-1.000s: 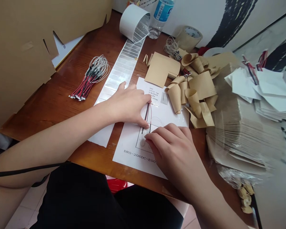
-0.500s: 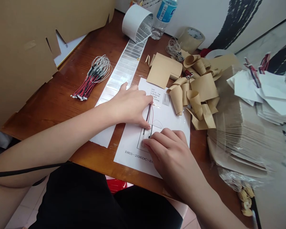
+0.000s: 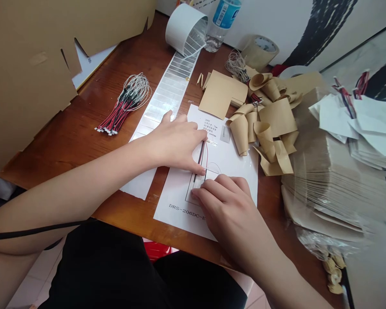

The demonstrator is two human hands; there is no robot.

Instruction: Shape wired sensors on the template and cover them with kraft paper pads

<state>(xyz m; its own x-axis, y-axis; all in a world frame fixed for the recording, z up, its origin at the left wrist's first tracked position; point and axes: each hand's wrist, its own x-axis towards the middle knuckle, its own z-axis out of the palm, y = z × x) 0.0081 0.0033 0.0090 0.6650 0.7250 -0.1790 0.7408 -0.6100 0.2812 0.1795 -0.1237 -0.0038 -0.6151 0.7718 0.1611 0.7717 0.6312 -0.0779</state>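
A printed sheet point(image 3: 176, 206) with a line drawing and text lies on the wooden table. On it runs a thin red and black wire lead point(image 3: 207, 151), partly hidden under my hands. My left hand point(image 3: 176, 141) is spread over the sheet's left side, its index fingertip and thumb apart and pressing on the lead. Just below, my right hand point(image 3: 227, 201) is closed, fingertips pinched at the lower part of the lead; what lies between them is mostly covered. Left of the sheet, a strip of silvery labels point(image 3: 162, 101) unrolls from a white roll point(image 3: 183, 30).
A bundle of wire leads point(image 3: 125, 103) lies at left. Brown paper cards point(image 3: 215, 94) and curled brown paper pieces point(image 3: 266, 133) sit behind and right of the sheet. A plastic-wrapped stack point(image 3: 324, 184) bounds the right side. A water bottle point(image 3: 223, 21) and tape roll point(image 3: 260, 51) stand behind.
My right hand has shifted very slightly, and the dark part of the lead at its fingertips is now covered. The left hand stays in place.
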